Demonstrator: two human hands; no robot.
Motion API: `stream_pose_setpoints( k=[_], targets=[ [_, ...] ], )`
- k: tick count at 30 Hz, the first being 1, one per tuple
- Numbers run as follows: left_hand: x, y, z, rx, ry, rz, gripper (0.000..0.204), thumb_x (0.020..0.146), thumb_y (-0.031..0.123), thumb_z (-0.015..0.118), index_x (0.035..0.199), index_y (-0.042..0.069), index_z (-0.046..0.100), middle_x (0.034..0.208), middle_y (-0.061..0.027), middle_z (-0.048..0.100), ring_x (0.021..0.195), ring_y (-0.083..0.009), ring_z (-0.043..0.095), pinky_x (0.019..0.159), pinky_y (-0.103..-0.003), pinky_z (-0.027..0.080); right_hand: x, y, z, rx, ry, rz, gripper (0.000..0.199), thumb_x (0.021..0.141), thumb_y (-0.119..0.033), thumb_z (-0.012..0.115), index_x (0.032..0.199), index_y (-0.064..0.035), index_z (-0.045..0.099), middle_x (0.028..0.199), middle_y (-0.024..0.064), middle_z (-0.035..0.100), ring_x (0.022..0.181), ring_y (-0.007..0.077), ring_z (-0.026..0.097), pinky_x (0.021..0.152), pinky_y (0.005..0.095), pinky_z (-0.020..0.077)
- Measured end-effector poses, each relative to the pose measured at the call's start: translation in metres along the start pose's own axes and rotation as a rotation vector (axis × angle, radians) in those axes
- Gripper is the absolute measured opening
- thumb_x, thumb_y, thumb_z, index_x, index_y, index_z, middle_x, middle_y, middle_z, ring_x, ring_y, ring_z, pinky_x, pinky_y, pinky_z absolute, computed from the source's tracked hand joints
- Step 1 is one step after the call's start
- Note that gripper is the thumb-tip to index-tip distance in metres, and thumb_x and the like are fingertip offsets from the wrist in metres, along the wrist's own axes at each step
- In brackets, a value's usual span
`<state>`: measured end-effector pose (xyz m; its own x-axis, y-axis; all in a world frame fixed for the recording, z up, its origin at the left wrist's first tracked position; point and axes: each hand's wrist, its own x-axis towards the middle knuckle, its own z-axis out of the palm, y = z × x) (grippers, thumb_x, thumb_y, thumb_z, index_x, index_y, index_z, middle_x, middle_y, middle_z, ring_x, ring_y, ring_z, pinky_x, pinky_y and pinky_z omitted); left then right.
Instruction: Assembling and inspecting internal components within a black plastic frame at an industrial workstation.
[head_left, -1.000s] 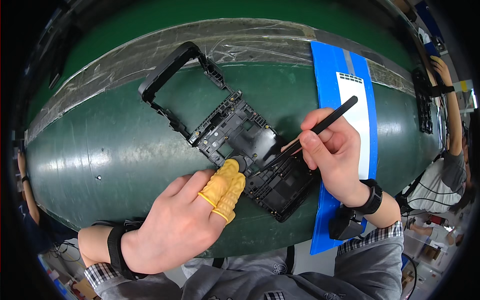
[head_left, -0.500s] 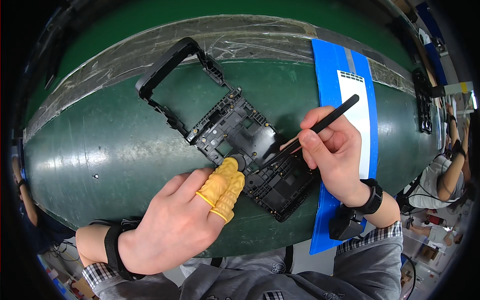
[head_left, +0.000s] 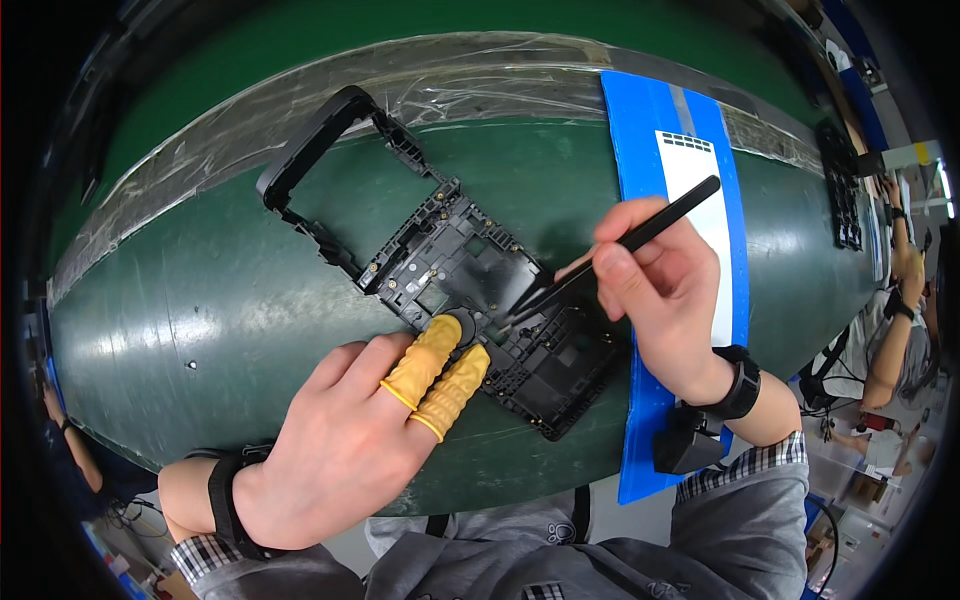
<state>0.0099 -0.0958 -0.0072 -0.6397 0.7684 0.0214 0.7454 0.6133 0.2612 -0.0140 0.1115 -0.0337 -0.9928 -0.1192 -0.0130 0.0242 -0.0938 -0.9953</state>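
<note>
On the green worktop lies a black plastic housing (head_left: 455,265) with a large loop-shaped handle at its far left, and small brass-coloured inserts dot its surface. The fingers of my left hand (head_left: 345,435), two of them in yellow finger cots (head_left: 425,372), press on the housing beside a small round black part (head_left: 467,325). Black tweezers (head_left: 640,240) are pinched in my right hand (head_left: 660,290). Their tips point down-left to the middle of the housing, close to the round part. Whether the tips touch or grip anything is too small to tell.
A blue board (head_left: 630,180) with a white sheet (head_left: 690,165) on it lies under and beyond my right hand. A small black box-like object (head_left: 685,447) is by my right wrist. Black plastic parts (head_left: 838,185) lie at the far right. Other people's arms show at both sides.
The tweezers' tips have moved left, nearer the round part. My yellow-covered fingertips have spread a little apart. The housing and board appear slightly further left in view.
</note>
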Motion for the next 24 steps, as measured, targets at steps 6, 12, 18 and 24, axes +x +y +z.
stream_pose_setpoints(
  k=[6,12,18,24],
  targets=[
    [0.002,-0.005,-0.003,-0.119,0.006,-0.021,0.045,0.057,0.007,0.059,0.101,0.007,0.050,0.098,-0.0111,0.046,0.075,-0.0235,0.046,0.063,-0.031,0.041,0.003,0.001,-0.002,0.080,0.076,-0.024,0.008,0.077,-0.004,0.048,0.084,-0.0014,0.046,0.064,0.0029,0.052,0.051,0.0033,0.046,0.040,0.0145,0.0297],
    [0.008,0.000,-0.008,-0.030,-0.036,-0.006,0.045,0.059,0.005,0.049,0.104,0.009,0.050,0.098,-0.0099,0.046,0.076,-0.0226,0.043,0.064,-0.028,0.037,0.011,-0.017,-0.016,0.177,0.212,0.046,0.009,0.077,-0.011,0.049,0.082,-0.0030,0.047,0.051,-0.0002,0.046,0.042,0.0052,0.039,0.039,0.0183,0.0290],
    [0.005,0.005,-0.010,-0.084,-0.030,-0.053,0.052,0.052,-0.007,0.050,0.102,0.007,0.051,0.094,-0.0102,0.044,0.076,-0.0239,0.045,0.063,-0.032,0.037,0.029,-0.029,-0.083,0.101,0.514,-0.270,0.011,0.076,-0.013,0.051,0.079,-0.0021,0.048,0.053,0.0007,0.047,0.043,0.0060,0.039,0.040,0.0189,0.0309],
    [0.009,0.013,-0.009,-0.044,0.041,-0.032,0.045,0.054,-0.008,0.049,0.097,0.005,0.054,0.091,-0.0100,0.046,0.074,-0.0232,0.046,0.065,-0.031,0.039,0.039,0.001,-0.136,0.086,0.687,-0.327,0.010,0.076,-0.008,0.051,0.081,-0.0007,0.047,0.055,0.0047,0.051,0.042,0.0040,0.039,0.037,0.0168,0.0301]
  ],
)
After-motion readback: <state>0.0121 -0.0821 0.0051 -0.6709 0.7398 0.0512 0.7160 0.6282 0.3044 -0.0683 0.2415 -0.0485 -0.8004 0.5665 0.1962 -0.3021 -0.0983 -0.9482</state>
